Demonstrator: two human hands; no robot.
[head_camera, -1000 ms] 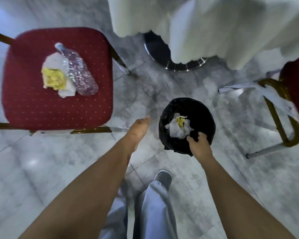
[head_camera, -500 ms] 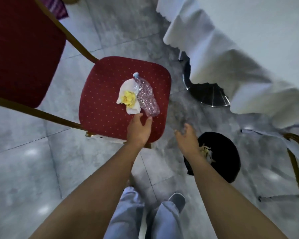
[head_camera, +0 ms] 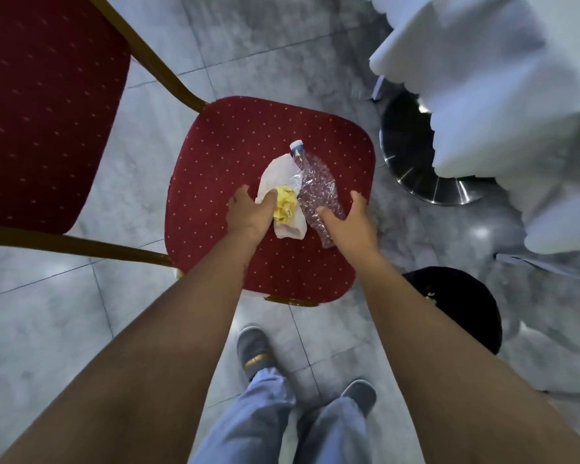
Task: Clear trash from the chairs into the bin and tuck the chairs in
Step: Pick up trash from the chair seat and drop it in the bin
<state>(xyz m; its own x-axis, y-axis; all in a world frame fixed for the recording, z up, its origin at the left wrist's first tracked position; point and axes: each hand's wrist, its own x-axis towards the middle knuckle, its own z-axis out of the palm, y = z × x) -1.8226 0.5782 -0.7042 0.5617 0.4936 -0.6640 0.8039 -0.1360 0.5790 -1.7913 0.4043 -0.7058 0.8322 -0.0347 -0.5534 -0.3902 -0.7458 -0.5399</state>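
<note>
A red dotted chair seat (head_camera: 235, 145) carries the trash: a crushed clear plastic bottle (head_camera: 315, 185), a white napkin (head_camera: 278, 169) and a crumpled yellow paper (head_camera: 287, 205) lying on the napkin. My left hand (head_camera: 248, 212) is spread over the napkin's left edge, its thumb touching the yellow paper. My right hand (head_camera: 349, 219) is spread over the near end of the bottle, thumb on the plastic and fingers past its right side. Neither hand has closed round anything. The black-lined bin (head_camera: 462, 296) stands on the floor to the right of the seat, partly behind my right forearm.
The chair's red backrest (head_camera: 47, 112) with its gold frame fills the left. A table under a white cloth (head_camera: 516, 95) hangs at the upper right over its round metal base (head_camera: 416, 162). My feet stand on grey marble floor just before the seat.
My right hand left the bin rim and swung left onto the bottle. My left hand reached forward onto the napkin. The view moved from the bin to over the chair.
</note>
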